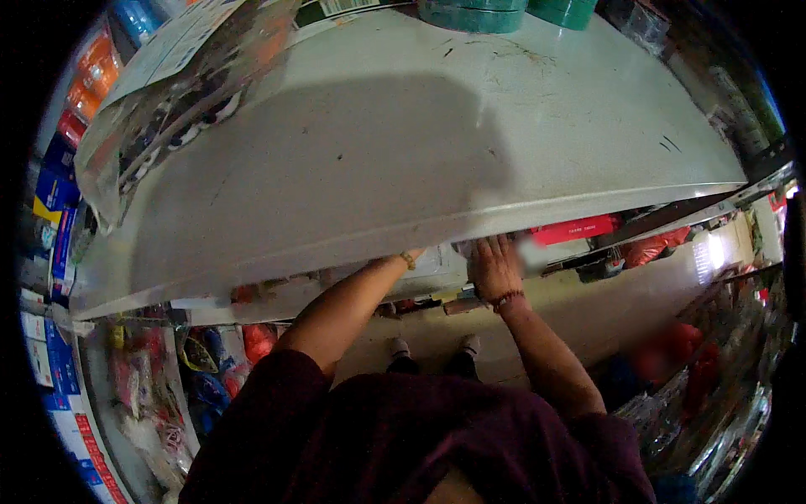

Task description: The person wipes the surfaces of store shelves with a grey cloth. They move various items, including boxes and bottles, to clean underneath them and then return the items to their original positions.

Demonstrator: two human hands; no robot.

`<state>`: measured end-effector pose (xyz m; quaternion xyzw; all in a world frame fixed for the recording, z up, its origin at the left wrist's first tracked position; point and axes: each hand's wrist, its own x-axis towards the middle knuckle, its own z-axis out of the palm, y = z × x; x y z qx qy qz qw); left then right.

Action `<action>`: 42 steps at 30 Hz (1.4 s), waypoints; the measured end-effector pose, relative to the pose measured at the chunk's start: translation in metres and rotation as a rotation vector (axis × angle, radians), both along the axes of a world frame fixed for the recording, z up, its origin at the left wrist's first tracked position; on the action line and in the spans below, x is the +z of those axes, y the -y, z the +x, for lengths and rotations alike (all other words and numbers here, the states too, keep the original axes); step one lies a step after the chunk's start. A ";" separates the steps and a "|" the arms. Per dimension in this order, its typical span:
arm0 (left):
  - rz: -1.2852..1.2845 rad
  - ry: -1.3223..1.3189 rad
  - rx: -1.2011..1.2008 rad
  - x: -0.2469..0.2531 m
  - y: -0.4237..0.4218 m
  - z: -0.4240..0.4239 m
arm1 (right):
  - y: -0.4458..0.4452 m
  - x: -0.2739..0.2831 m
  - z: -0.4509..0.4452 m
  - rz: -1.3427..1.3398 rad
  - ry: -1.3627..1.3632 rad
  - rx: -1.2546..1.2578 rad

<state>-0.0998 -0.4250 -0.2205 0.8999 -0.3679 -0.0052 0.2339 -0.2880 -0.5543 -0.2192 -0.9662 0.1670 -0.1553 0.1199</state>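
Observation:
A wide white shelf board (352,157) spans the view in front of me. My left hand (418,252) reaches under its front edge; the fingers are hidden and only the wrist with a beaded bracelet shows. Just to the right, my right hand (496,268) lies palm down by the front of the level below, fingers stretched forward, their tips close under the board's edge. Whether it holds anything I cannot tell. Clear plastic-like packaging (434,261) lies between the hands. A red box (576,230) is on the lower level, right of my right hand.
Green cylindrical containers (472,14) stand at the board's back. A plastic bag with packed items (170,126) lies at its left. Shelves with bagged goods (148,378) are at lower left, wrapped goods (724,378) at lower right. My feet stand on the tiled floor (434,334).

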 end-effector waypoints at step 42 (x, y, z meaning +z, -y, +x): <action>0.096 -0.039 -0.023 0.024 0.005 0.002 | 0.034 -0.053 0.148 -0.064 -0.147 -0.201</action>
